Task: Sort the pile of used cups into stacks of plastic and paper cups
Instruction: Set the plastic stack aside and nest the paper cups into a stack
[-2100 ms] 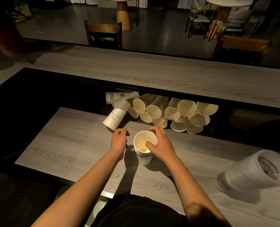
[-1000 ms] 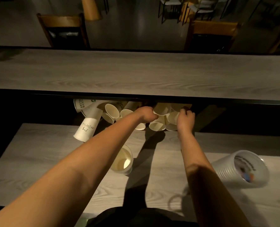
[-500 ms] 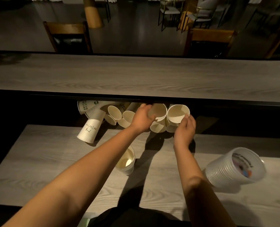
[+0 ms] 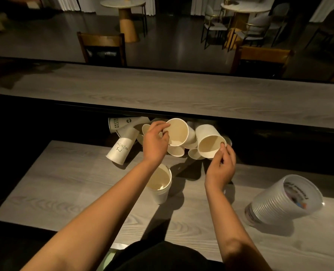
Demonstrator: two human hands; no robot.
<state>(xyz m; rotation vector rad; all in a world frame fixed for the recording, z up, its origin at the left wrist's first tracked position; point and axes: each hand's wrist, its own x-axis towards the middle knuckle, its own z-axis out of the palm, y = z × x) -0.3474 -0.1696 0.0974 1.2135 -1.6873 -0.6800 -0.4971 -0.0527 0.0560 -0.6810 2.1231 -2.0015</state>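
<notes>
Worktop (image 4: 68,184) edges first: lower grey wood slab runs out to a dark drop on the left and along the near side, with a black recess behind it under the raised counter (image 4: 181,94); pile of paper cups (image 4: 181,151) sits jammed in that recess at the worktop's far edge, mostly on their sides with mouths facing the camera; one printed cup (image 4: 121,148) leans out of the pile's left side, mouth down on the wood; open wood to the left of the paper stack (image 4: 161,185) and between it and the plastic stack (image 4: 283,200); paper stack stands upright near centre, just below the left forearm; plastic stack lies tilted on its side well to the right, mouth toward the far right, near the frame's right edge; both arms reach forward from the bottom of the frame, roughly parallel, hands apart; left hand (image 4: 155,142) is raised over the pile with fingers curled round the rim of a paper cup (image 4: 178,132), mouth tipped toward the camera; right hand (image 4: 220,165) sits lower and closer, thumb and fingertips pinching the near rim of a second paper cup (image 4: 209,141), also tipped mouth-first toward the camera; the two held cups are just beside each other, contact unclear; chairs and round tables beyond the counter, well clear.
</notes>
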